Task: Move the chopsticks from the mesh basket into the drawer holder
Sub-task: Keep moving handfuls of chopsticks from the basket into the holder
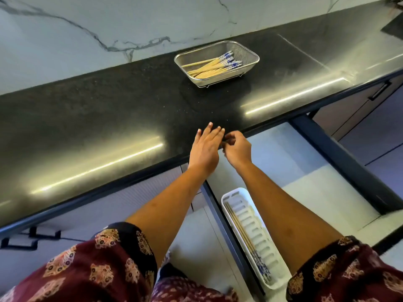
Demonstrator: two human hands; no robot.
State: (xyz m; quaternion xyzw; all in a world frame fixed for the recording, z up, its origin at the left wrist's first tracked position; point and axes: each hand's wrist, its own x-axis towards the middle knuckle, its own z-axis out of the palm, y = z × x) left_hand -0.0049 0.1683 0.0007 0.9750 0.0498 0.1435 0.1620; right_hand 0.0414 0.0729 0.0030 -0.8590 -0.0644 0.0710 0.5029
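From the head view, I see my two hands close together at the front edge of the black desk [109, 110]. My left hand [204, 149] is flat with its fingers spread and holds nothing. My right hand [236, 150] has its fingers curled in. I cannot tell if it pinches anything.

The chopsticks [214, 65] lie in a pile in the mesh basket [250, 53], farther back on the desk, well apart from my hands. The drawer [305, 171] is pulled out below me. The white holder [234, 194] sits inside it by the left wall, with a few chopsticks already in it.

What could go wrong? I think the sticks are thin and smooth, so if I grab too many, some could slip out and fall to the floor. A hard pull could also tip or slide the light basket.

The desk between my hands and the basket is bare, so reaching is easy. The holder is narrow, so the sticks must go in the long way.
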